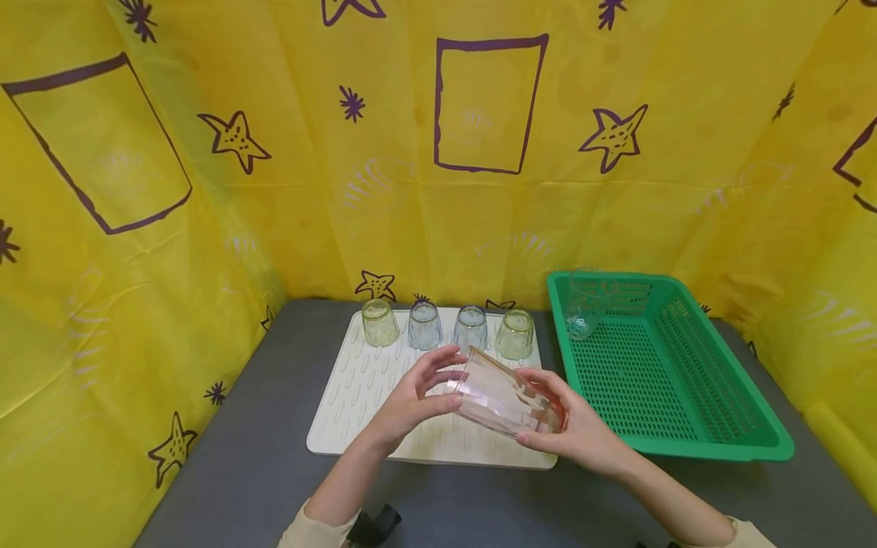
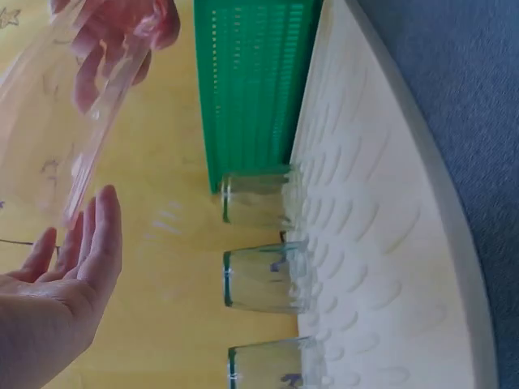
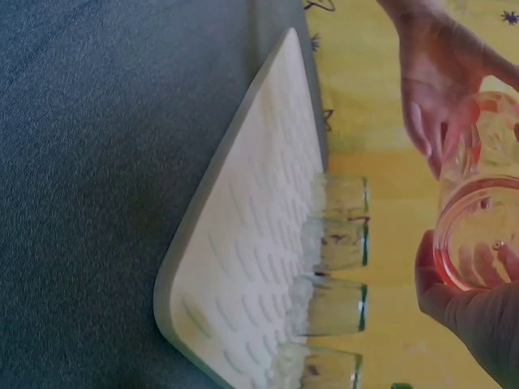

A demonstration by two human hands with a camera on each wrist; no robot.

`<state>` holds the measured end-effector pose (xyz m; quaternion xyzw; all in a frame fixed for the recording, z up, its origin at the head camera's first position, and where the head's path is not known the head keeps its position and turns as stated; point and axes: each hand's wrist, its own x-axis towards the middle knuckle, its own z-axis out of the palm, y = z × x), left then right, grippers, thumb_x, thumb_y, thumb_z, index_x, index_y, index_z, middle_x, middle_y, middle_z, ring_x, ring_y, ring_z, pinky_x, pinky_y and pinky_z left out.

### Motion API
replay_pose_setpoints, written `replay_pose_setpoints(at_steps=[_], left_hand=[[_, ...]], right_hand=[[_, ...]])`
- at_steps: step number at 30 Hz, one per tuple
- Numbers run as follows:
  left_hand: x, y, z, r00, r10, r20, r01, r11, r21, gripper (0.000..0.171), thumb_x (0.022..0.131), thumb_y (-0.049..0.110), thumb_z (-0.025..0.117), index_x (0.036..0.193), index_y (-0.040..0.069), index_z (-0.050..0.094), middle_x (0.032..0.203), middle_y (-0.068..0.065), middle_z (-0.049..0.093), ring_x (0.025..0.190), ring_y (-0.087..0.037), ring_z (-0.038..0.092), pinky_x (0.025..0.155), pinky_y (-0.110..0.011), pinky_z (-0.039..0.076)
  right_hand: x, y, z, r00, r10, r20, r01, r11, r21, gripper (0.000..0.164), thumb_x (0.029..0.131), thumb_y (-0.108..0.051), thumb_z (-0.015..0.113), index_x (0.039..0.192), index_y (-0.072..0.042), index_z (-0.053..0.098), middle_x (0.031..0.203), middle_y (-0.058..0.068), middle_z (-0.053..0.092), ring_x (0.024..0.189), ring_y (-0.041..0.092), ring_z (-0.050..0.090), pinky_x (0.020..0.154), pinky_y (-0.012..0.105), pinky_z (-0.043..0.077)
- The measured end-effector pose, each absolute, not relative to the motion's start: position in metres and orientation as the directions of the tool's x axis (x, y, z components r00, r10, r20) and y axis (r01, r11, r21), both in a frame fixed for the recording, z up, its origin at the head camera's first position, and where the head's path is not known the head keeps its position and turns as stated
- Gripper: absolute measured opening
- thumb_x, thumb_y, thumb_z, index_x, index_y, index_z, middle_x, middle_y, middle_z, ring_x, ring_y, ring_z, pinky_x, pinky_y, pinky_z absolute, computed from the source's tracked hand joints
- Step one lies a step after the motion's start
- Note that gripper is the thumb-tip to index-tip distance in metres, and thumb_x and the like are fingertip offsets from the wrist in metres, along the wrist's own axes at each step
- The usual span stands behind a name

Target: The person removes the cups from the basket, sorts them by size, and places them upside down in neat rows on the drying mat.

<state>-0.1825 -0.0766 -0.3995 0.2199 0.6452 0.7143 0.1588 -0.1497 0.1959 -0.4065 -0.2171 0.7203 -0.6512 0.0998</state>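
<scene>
Two hands share one pinkish clear tumbler [image 1: 503,399], held tilted on its side above the near half of the white drying mat [image 1: 342,411]. Our right hand [image 1: 582,430] has its fingers and thumb curled round the wider end and carries the weight; in the right wrist view we see fingertips through the base. Our left hand [image 1: 414,399] is relaxed and spread, fingertips touching the narrower end, which we read as steadying or turning it rather than gripping; in the left wrist view the palm sits open just beside the glass [image 2: 65,105]. Four small glasses [image 1: 425,326] stand upside down in a row along the far edge of the mat, probably so they drain onto the ridged surface. Just right of the mat sits a green perforated basket [image 1: 726,449] with one clear glass [image 1: 585,304] lying in its far-left corner. All of it rests on a grey tabletop [image 1: 226,472], with yellow printed cloth [image 1: 205,190] behind.
</scene>
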Motion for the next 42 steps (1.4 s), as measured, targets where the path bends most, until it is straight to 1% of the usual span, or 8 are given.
replay_pose_setpoints(at_steps=[5,10,12,19,24,29,35,42], left_hand=[[-0.186,-0.079,-0.394,-0.824,0.556,0.108,0.091,-0.058,0.994,0.073,0.084,0.02,0.076,0.146,0.011,0.039,0.144,-0.01,0.043,0.129,-0.029,0.045,0.097,-0.039,0.048],[-0.187,-0.081,-0.39,-0.812,0.58,0.061,0.088,0.019,0.996,0.074,0.082,0.02,0.079,0.145,0.017,0.041,0.141,-0.007,0.046,0.126,-0.026,0.048,0.094,-0.037,0.05],[-0.186,-0.082,-0.391,-0.811,0.583,0.047,0.087,0.04,0.995,0.073,0.081,0.02,0.079,0.144,0.019,0.043,0.139,-0.007,0.047,0.124,-0.026,0.049,0.092,-0.037,0.051],[-0.184,-0.083,-0.395,-0.814,0.58,0.035,0.085,0.058,0.995,0.069,0.081,0.02,0.08,0.142,0.019,0.046,0.136,-0.008,0.049,0.121,-0.025,0.051,0.091,-0.036,0.051],[-0.184,-0.082,-0.397,-0.821,0.569,0.043,0.085,0.048,0.995,0.07,0.08,0.02,0.08,0.141,0.016,0.047,0.136,-0.009,0.05,0.121,-0.026,0.051,0.091,-0.037,0.052],[-0.183,-0.081,-0.401,-0.837,0.545,0.054,0.075,0.015,0.997,0.069,0.08,0.018,0.08,0.141,0.014,0.047,0.137,-0.01,0.049,0.121,-0.028,0.051,0.091,-0.037,0.052],[-0.18,-0.079,-0.408,-0.857,0.508,0.089,0.062,-0.069,0.996,0.066,0.081,0.012,0.077,0.14,0.011,0.047,0.137,-0.014,0.05,0.12,-0.032,0.051,0.087,-0.038,0.054],[-0.176,-0.076,-0.413,-0.881,0.465,0.09,0.044,-0.107,0.993,0.067,0.083,0.013,0.074,0.142,0.007,0.044,0.138,-0.016,0.049,0.121,-0.03,0.053,0.085,-0.035,0.054]], right_hand=[[-0.149,0.199,-0.405,-0.884,-0.447,0.136,-0.213,0.126,-0.969,0.07,0.081,-0.006,0.079,0.14,-0.014,0.043,0.144,0.018,0.039,0.123,0.018,0.048,0.089,0.032,0.052],[-0.148,0.2,-0.405,-0.883,-0.451,0.129,-0.228,0.173,-0.958,0.069,0.08,-0.009,0.08,0.139,-0.016,0.045,0.141,0.016,0.043,0.123,0.032,0.046,0.082,0.033,0.055],[-0.148,0.2,-0.406,-0.877,-0.46,0.138,-0.242,0.175,-0.954,0.069,0.079,-0.009,0.08,0.138,-0.015,0.046,0.139,0.016,0.045,0.122,0.034,0.046,0.08,0.035,0.056],[-0.149,0.202,-0.411,-0.858,-0.488,0.16,-0.264,0.153,-0.952,0.072,0.078,-0.007,0.081,0.14,-0.012,0.044,0.135,0.018,0.048,0.116,0.014,0.051,0.081,0.034,0.056],[-0.151,0.203,-0.412,-0.862,-0.48,0.162,-0.264,0.154,-0.952,0.074,0.078,-0.007,0.081,0.141,-0.01,0.042,0.139,0.017,0.046,0.12,0.013,0.051,0.086,0.031,0.054],[-0.152,0.203,-0.413,-0.856,-0.475,0.204,-0.288,0.112,-0.951,0.078,0.078,-0.003,0.081,0.143,-0.005,0.039,0.14,0.02,0.044,0.121,0.021,0.052,0.085,0.033,0.054],[-0.153,0.202,-0.412,-0.844,-0.467,0.263,-0.302,0.01,-0.953,0.08,0.078,0.004,0.077,0.145,-0.005,0.035,0.137,0.024,0.042,0.12,0.017,0.052,0.079,0.039,0.057],[-0.154,0.203,-0.41,-0.856,-0.437,0.275,-0.273,-0.068,-0.96,0.077,0.081,0.007,0.072,0.146,-0.005,0.033,0.137,0.02,0.042,0.119,0.02,0.053,0.082,0.04,0.055]])
